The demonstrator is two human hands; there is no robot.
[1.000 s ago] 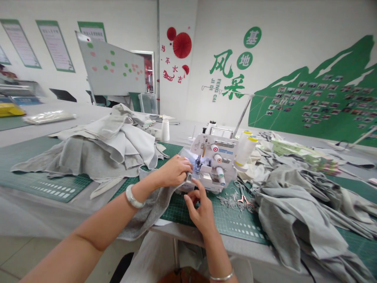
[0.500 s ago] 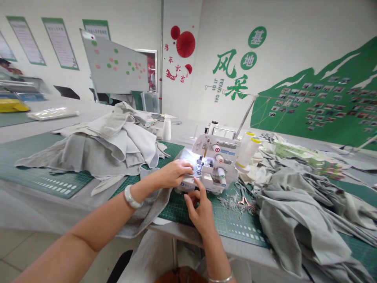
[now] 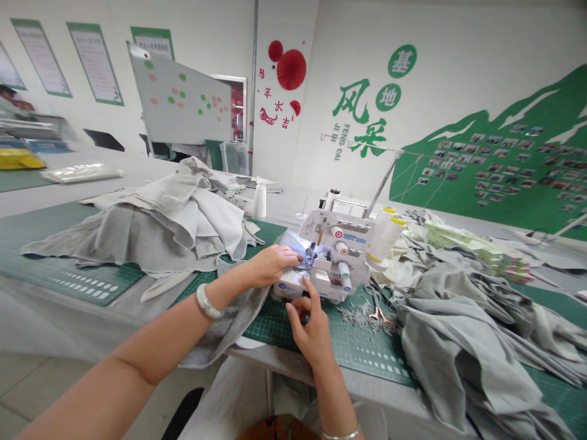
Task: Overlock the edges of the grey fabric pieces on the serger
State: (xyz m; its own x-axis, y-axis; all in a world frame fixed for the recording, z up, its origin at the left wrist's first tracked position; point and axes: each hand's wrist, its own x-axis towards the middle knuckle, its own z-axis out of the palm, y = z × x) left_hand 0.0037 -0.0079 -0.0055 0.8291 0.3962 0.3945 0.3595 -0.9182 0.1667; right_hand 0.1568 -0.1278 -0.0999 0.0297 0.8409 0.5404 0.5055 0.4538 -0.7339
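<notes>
A white overlock sewing machine [image 3: 328, 256] stands on the green cutting mat, its lamp lighting the needle area. My left hand [image 3: 275, 264] lies at the left of the presser foot, fingers together and bent over grey fabric [image 3: 236, 321] on the machine bed. That fabric trails down past the table's front edge; its part under my fingers is mostly hidden. My right hand [image 3: 312, 324] is in front of the machine, with nothing visible in it. Its index finger reaches up to the front edge of the bed, while the thumb and other fingers are bent and apart.
Heaped grey fabric [image 3: 174, 220] lies to the left, and another grey pile [image 3: 468, 342] hangs over the table edge at right. Scissors [image 3: 380, 319] lie beside thread scraps [image 3: 355, 315]. Thread cones [image 3: 387, 238] stand behind the machine. A person [image 3: 13, 104] is at far left.
My left hand has shifted slightly, its fingers extending a little closer to the presser foot. The right hand keeps nearly the same pose. The camera view has moved slightly.
</notes>
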